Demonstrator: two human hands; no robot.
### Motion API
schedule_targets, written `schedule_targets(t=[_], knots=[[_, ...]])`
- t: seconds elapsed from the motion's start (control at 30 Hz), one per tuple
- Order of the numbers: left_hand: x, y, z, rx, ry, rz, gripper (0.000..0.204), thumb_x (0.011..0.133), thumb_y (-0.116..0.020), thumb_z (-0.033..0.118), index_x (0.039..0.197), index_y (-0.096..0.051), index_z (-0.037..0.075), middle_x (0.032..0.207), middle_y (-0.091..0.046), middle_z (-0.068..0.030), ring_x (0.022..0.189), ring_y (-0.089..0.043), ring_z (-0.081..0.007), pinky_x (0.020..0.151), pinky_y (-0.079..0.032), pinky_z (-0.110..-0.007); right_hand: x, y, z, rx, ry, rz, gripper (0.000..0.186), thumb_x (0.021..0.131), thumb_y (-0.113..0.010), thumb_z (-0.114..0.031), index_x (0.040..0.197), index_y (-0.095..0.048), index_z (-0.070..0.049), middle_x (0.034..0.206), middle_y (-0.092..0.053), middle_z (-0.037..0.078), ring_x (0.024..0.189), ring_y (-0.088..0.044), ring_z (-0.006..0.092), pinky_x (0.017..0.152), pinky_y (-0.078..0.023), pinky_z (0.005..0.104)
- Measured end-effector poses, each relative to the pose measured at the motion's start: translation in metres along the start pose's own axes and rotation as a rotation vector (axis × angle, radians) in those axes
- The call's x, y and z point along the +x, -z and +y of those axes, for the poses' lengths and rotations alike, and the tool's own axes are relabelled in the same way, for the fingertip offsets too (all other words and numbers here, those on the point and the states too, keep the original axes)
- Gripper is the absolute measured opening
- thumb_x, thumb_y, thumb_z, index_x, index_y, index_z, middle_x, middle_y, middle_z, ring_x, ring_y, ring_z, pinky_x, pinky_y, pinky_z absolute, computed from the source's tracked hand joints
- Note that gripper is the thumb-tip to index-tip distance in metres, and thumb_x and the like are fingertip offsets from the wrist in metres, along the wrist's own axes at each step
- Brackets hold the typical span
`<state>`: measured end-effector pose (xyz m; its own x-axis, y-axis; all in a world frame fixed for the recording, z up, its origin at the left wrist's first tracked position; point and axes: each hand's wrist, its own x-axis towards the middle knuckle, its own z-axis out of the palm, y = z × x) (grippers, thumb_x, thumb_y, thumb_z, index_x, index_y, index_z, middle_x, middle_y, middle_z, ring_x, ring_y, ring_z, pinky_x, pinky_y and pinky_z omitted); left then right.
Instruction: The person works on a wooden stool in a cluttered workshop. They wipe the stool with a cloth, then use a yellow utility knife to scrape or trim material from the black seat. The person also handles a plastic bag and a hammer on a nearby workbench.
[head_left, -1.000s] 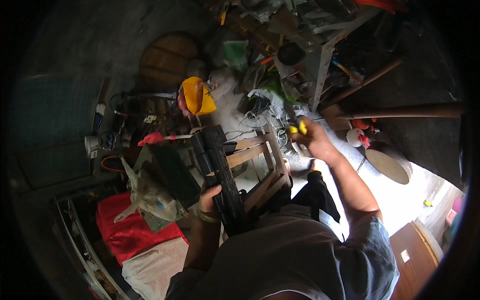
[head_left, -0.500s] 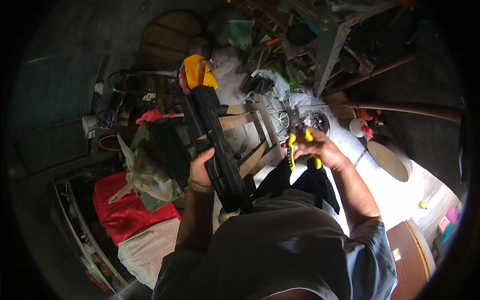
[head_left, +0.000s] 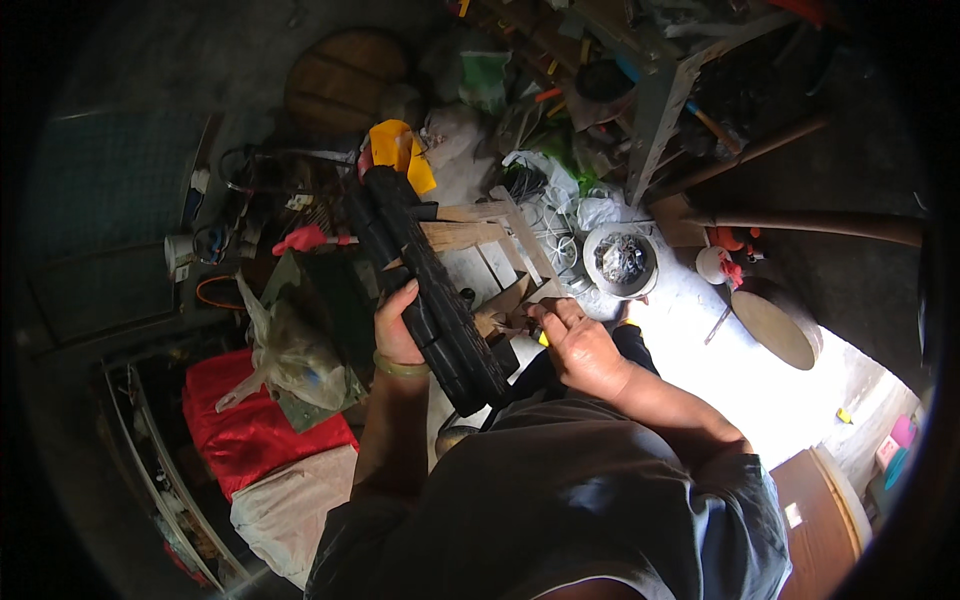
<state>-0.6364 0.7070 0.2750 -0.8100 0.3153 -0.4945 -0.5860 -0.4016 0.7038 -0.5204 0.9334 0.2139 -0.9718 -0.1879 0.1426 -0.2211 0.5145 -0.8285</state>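
Nearby, pail point(head_left: 622, 292) holds silvery scraps point(head_left: 620, 257); left grip point(head_left: 398, 332) clasps black-edged frame point(head_left: 428, 290), right grip point(head_left: 590, 357) yellow tool point(head_left: 544, 339).

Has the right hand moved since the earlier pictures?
Yes: the right hand has moved left and down in view, judged against the round bucket.

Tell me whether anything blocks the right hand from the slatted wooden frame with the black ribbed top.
Nothing visible does: the right hand, closed on a yellow-handled tool, is close to the slatted wooden frame. The left hand grips the black ribbed top, out of the way.
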Motion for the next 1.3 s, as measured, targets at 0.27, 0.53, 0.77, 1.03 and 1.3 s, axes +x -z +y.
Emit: schedule_targets(t=[0.27, 0.53, 0.77, 1.03, 1.3], knots=[[0.004, 0.004, -0.004, -0.171, 0.059, 0.011, 0.032, 0.088, -0.050, 0.018, 0.116, -0.056, 0.004, 0.107, -0.064, -0.0115, 0.095, -0.063, -0.0254, 0.084, -0.052, -0.041, 0.008, -0.022, -0.006, -0.121, -0.041, 0.049, 0.063, 0.065, -0.059, -0.003, 0.126, -0.045, 0.001, 0.102, -0.052, 0.019, 0.094, -0.052, 0.0364, 0.076, -0.049, 0.0394], [0.006, -0.004, -0.004, -0.181, 0.068, 0.006, 0.030, 0.089, -0.050, 0.017, 0.115, -0.056, 0.004, 0.105, -0.064, -0.0103, 0.093, -0.063, -0.0249, 0.083, -0.051, -0.040, 0.014, -0.023, -0.010, -0.039, -0.062, 0.055, 0.070, 0.063, -0.059, 0.001, 0.130, -0.039, 0.002, 0.107, -0.048, 0.021, 0.100, -0.048, 0.0377, 0.081, -0.048, 0.0414], [0.005, -0.012, -0.004, -0.188, 0.080, -0.072, 0.033, 0.090, -0.047, 0.017, 0.118, -0.054, 0.004, 0.106, -0.063, -0.0105, 0.095, -0.063, -0.0241, 0.083, -0.052, -0.038, 0.016, -0.026, -0.015, -0.047, -0.058, 0.086, 0.068, 0.064, -0.059, 0.000, 0.129, -0.041, 0.002, 0.105, -0.049, 0.020, 0.099, -0.049, 0.0372, 0.079, -0.049, 0.0406], [0.006, -0.009, -0.004, -0.193, 0.082, -0.042, 0.031, 0.089, -0.049, 0.017, 0.116, -0.055, 0.004, 0.106, -0.063, -0.0103, 0.093, -0.063, -0.0244, 0.082, -0.052, -0.039, 0.015, -0.036, -0.013, -0.014, -0.043, 0.130, 0.072, 0.056, -0.063, 0.001, 0.125, -0.043, 0.002, 0.101, -0.048, 0.020, 0.096, -0.048, 0.0382, 0.081, -0.044, 0.0437], [0.006, -0.012, -0.004, -0.180, 0.067, -0.040, 0.033, 0.087, -0.050, 0.016, 0.117, -0.055, 0.002, 0.108, -0.063, -0.0105, 0.096, -0.062, -0.0228, 0.084, -0.051, -0.037, 0.015, -0.034, -0.013, -0.162, 0.027, 0.166, 0.049, 0.068, -0.058, -0.008, 0.115, -0.051, 0.002, 0.090, -0.052, 0.015, 0.089, -0.055, 0.0325, 0.066, -0.052, 0.0396]])
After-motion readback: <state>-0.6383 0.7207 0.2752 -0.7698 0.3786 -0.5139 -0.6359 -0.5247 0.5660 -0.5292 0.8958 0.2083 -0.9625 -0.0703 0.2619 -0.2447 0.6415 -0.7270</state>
